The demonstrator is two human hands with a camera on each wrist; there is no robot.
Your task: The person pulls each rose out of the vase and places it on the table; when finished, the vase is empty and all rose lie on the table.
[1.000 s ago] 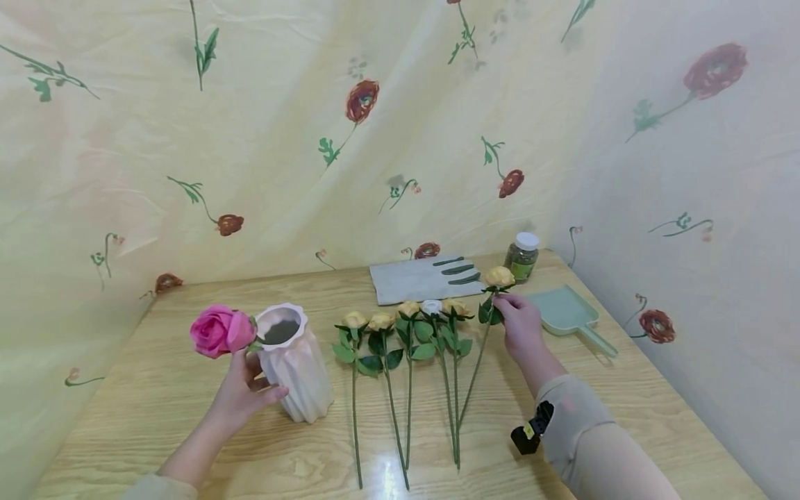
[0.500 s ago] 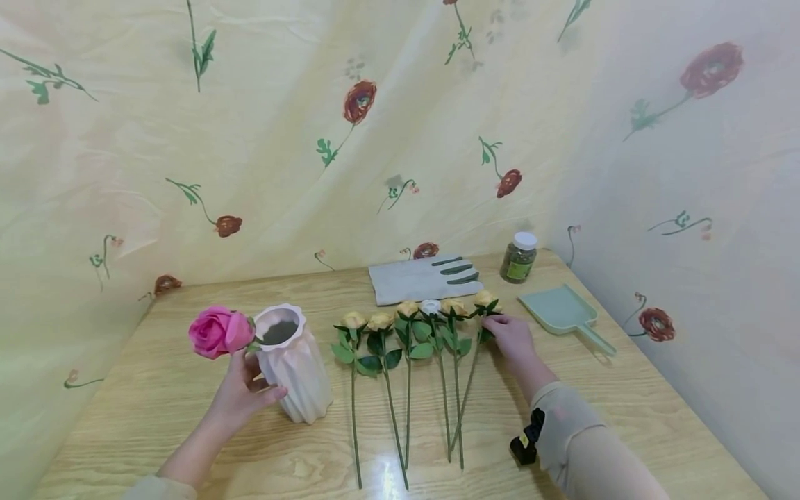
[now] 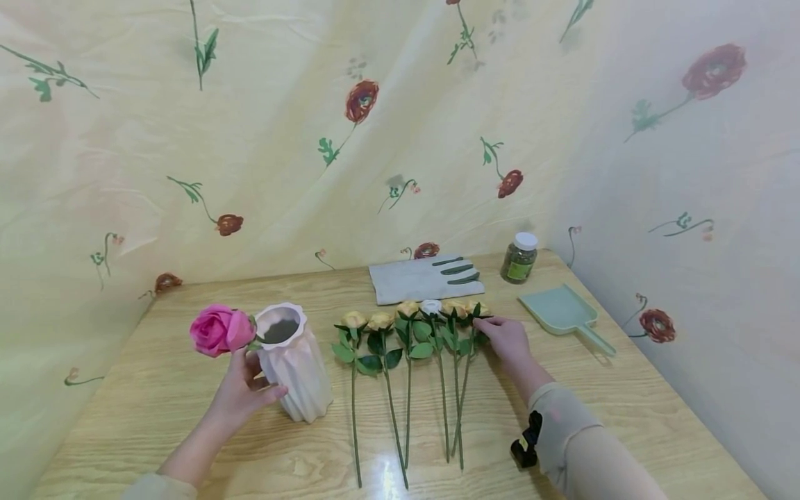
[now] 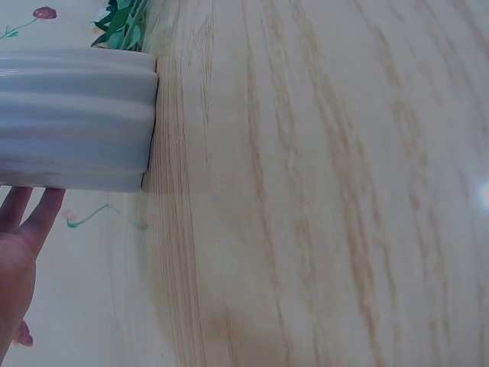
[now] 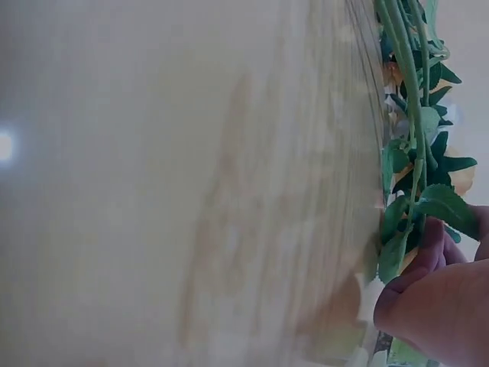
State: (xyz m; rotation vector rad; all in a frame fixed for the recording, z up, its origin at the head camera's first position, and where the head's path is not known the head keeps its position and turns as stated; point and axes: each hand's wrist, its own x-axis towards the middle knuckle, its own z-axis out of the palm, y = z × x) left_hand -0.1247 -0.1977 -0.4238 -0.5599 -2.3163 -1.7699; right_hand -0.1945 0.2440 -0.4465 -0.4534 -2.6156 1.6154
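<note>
My left hand (image 3: 240,396) grips the side of a white fluted vase (image 3: 303,382), which stands on the table. A pink rose (image 3: 219,331) leans out over the vase's left rim, its lower stem hidden. My right hand (image 3: 507,340) pinches a yellow rose (image 3: 478,309) just under its head, at the right end of a row of roses. In that row lie several yellow roses (image 3: 353,319) and one white rose (image 3: 431,306), stems towards me. The right wrist view has green leaves (image 5: 447,208) by my fingertips; the left wrist view shows fingers (image 4: 42,218) against the vase.
Behind the roses lies a grey-white glove (image 3: 409,281) with dark stripes. At the back right stands a jar (image 3: 519,262) with a white lid. A pale green dustpan (image 3: 562,310) lies right of my right hand. Flowered cloth (image 3: 281,173) closes off the back and sides.
My right hand has moved left and lower with the yellow rose, laying it beside the other roses. The left hand and vase have stayed in place.
</note>
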